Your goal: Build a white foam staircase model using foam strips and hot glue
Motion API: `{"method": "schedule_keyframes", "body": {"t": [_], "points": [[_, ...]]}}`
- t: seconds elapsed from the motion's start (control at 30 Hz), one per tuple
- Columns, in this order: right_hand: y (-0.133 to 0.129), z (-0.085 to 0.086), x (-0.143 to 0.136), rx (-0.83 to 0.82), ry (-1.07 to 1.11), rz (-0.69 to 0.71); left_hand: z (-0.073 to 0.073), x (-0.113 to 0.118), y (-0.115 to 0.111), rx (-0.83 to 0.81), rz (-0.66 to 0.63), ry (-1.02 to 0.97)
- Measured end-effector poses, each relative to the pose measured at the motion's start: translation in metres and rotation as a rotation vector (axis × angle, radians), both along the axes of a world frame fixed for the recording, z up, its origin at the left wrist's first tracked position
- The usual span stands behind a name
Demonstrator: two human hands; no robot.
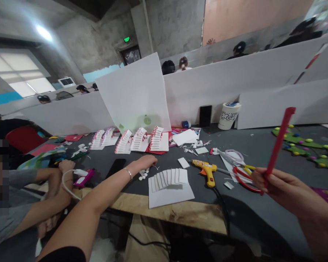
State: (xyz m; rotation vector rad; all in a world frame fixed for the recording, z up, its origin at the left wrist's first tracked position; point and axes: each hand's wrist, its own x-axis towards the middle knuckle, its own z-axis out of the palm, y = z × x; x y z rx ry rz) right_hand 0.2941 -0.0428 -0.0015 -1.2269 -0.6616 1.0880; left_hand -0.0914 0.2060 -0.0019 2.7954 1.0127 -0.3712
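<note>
My left hand (147, 162) reaches over the dark table, its fingers bent down beside small white round pieces (143, 174); whether it holds anything is hidden. My right hand (273, 183) is raised at the right, closed on a red strip (280, 145) that points upward. Between the hands, a white board (169, 198) carries a fanned row of white panels (171, 177). To its right lies a yellow glue gun (208, 171), with a small white block (183, 162) near its nozzle. Scissors with red handles (244, 182) lie near my right hand.
White stepped pieces with red parts (155, 140) stand at the back. Behind are a white upright panel (133, 91), a black phone (205, 115) and a white cup (228, 116). Green decorated strips (306, 142) lie right. A person's arm (49, 196) rests at left.
</note>
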Motion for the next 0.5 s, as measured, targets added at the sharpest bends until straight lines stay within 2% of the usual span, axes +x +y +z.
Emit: {"method": "schedule_keyframes", "body": {"t": [0.13, 0.2, 0.3, 0.4, 0.47, 0.5], "points": [[0.001, -0.001, -0.001, -0.046, 0.012, 0.036, 0.002, 0.002, -0.011, 0.041, 0.003, -0.014], [0.002, -0.003, -0.001, -0.061, -0.013, 0.075, 0.008, 0.013, -0.012, 0.065, 0.022, -0.052], [0.004, -0.002, -0.004, -0.082, -0.091, 0.134, 0.026, 0.048, -0.004, 0.115, 0.067, -0.168], [0.006, 0.002, -0.007, -0.117, -0.174, 0.103, 0.052, 0.090, 0.005, 0.176, 0.099, -0.336], [0.007, 0.004, -0.008, -0.129, -0.231, 0.068, 0.064, 0.103, 0.001, 0.193, 0.112, -0.415], [0.006, 0.003, -0.007, -0.128, -0.261, 0.067, 0.067, 0.102, -0.005, 0.195, 0.124, -0.443]]}}
